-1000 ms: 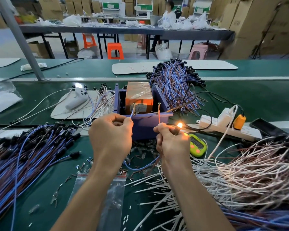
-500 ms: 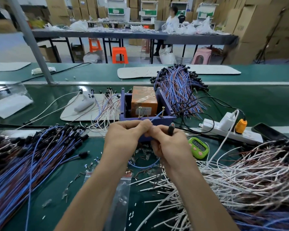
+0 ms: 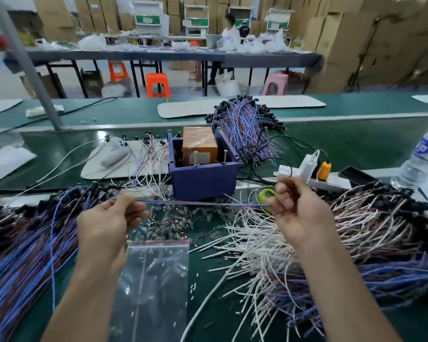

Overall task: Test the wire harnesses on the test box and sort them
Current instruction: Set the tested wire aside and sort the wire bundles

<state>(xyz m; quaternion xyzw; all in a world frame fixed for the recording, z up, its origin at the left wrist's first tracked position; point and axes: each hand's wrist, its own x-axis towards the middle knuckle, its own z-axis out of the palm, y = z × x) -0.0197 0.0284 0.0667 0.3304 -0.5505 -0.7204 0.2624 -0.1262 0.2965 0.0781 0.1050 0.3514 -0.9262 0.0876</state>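
We record a heap of blue and brown harnesses lying left of the left hand, well apart from the right hand. The test box stands just beyond both. One wire harness runs taut between the hands, long axis left to right, each end clamped in curled fingers. Its ends are hidden in the grips; the strand is blurred.
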